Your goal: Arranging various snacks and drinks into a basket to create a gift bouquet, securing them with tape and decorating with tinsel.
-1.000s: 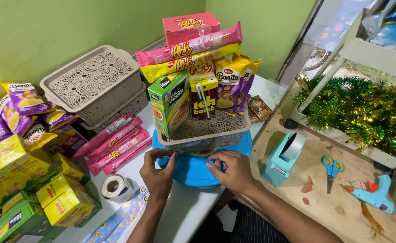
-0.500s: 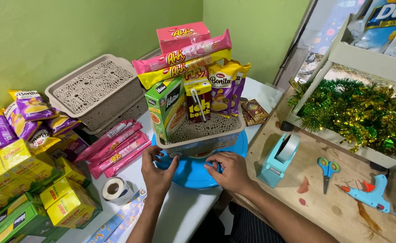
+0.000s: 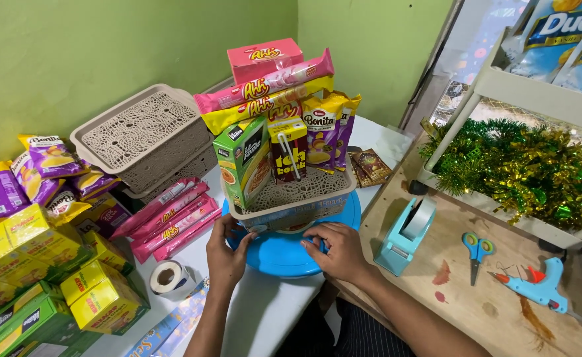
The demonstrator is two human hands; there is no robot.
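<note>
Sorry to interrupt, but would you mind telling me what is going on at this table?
A person is putting together a snack arrangement. Both hands, the left hand and the right hand, press against the front of a beige lattice basket that sits on a round blue tray. The basket holds upright snack boxes and packets. A roll of tape, a tape dispenser, scissors and a glue gun lie nearby.
</note>
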